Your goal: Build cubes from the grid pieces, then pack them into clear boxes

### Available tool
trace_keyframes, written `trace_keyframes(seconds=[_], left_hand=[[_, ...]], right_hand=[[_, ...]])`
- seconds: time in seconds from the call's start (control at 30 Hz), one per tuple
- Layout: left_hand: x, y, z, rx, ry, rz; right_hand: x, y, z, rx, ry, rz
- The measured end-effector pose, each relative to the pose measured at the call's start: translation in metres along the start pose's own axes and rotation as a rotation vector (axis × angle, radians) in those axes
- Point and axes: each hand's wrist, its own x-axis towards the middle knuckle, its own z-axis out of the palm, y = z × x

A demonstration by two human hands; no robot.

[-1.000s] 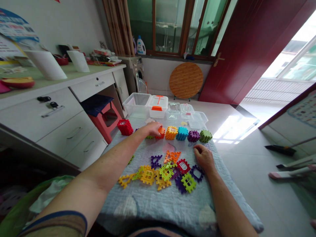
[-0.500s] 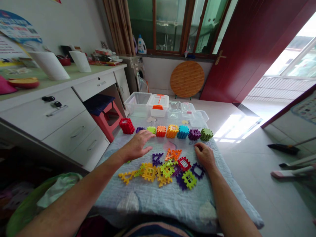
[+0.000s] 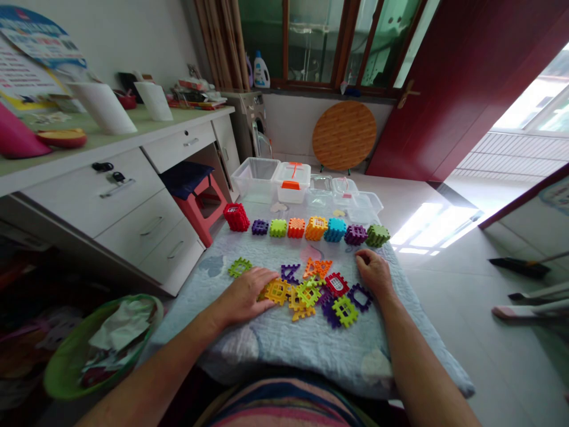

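My left hand lies over the left end of a loose pile of toothed plastic building pieces, fingers stretched and thumb apart. It touches the yellow square piece and covers other yellow parts. A green square frame lies beyond it. My right hand rests on the cloth with curled fingers, nothing visible in it. Near it lie a dark purple frame, a red window piece and a lime window piece. A purple triangle and orange triangles lie at the pile's far side.
Behind the pile runs a row of colour-sorted stacks, from red to olive green. Clear plastic boxes and a lidded box with orange latches stand at the table's far edge. A green basket is at left.
My left hand has come back toward me from near the row of stacks and down onto the yellow pieces. The right hand stays resting. The view has shifted slightly.
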Motion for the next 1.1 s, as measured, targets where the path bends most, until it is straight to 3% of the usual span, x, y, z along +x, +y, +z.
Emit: trace_keyframes(seconds=[0.33,0.7,1.1], left_hand=[[0.019,-0.016,0.002,0.044,0.237,-0.142],[0.009,-0.011,0.007,0.194,0.192,-0.191],[0.006,-0.003,0.004,-0.001,0.163,-0.107]], right_hand=[[0.002,0.003,0.002,0.006,-0.005,-0.003],[0.002,0.002,0.002,0.026,0.003,0.008],[0.001,0.001,0.001,0.027,0.008,0.021]])
